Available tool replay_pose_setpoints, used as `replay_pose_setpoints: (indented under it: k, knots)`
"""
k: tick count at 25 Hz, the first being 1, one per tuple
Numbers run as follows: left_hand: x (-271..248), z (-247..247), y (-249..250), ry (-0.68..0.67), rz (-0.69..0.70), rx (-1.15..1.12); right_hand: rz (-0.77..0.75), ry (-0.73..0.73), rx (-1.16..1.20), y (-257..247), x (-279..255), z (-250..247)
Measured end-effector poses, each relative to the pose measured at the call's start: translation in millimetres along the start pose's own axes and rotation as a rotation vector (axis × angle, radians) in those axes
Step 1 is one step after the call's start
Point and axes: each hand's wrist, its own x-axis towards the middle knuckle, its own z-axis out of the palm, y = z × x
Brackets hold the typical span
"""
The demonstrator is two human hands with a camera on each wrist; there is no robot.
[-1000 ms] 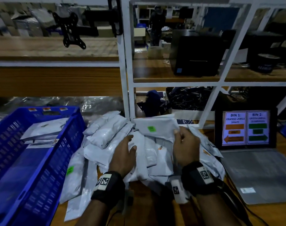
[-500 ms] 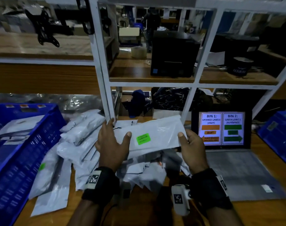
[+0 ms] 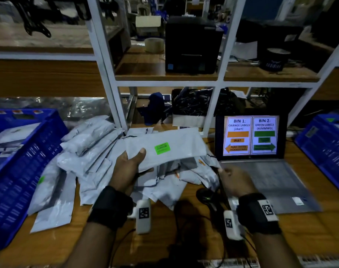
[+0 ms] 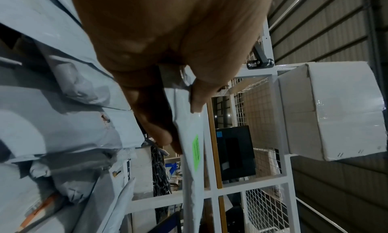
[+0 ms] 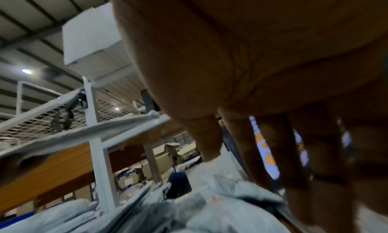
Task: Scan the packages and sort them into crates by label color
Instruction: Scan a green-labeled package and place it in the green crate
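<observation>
From the head view, my left hand [image 3: 129, 168] pinches the package [image 3: 165, 149] at its left end, thumb on top, holding it up over the pile [image 3: 99, 151] on the table [image 3: 164, 238], green label [image 3: 162, 148] facing me. My right hand [image 3: 235, 183] is off the package, blurred, fingers loose and holding nothing, down near the scanner [image 3: 208, 198], which lies on the table just beside the laptop [image 3: 261, 161]. The step in hand looks like the scan, so I would take the scanner by its handle without snagging its cable, and keep the label flat and tilted toward the right hand. The screen [image 3: 250, 135] puts green labels in bin 2 with an arrow to the right, so the right crate [image 3: 323, 149] is where this one should end up, not the left crate [image 3: 23, 167]. From the left wrist view, thumb and fingers [image 4: 159, 132] clamp the package edge-on and the label [image 4: 196, 153] sits clear beyond the thumb; I would keep that grip off the barcode and firm, since the thin bag droops from one end. From the right wrist view, the fingers [image 5: 266, 153] hang spread and slack above the pile [image 5: 210, 203], nothing in them; I cannot see the scanner here, so I would steer the reach by the head view.
</observation>
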Motion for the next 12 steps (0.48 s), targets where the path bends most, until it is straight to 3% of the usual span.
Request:
replay_pose_setpoints:
  k: [2,4,8,12]
  knots:
    - [2.8,3.4,-6.9,0.003,-0.008,-0.005,0.117,-0.249,-0.225,24.4,-7.6,20.1]
    - [6.3,8.0,-10.9,0.013,-0.011,-0.004,0.165,-0.395,-0.190,34.0,-18.3,41.5]
    - [11.3,11.9,-14.8,-0.019,0.007,0.006,0.184,-0.313,-0.040,37.8,-27.4,68.9]
    - [10.3,12.6,-12.1,-0.033,0.033,0.037,0.166,-0.243,0.136,27.6,-39.4,63.6]
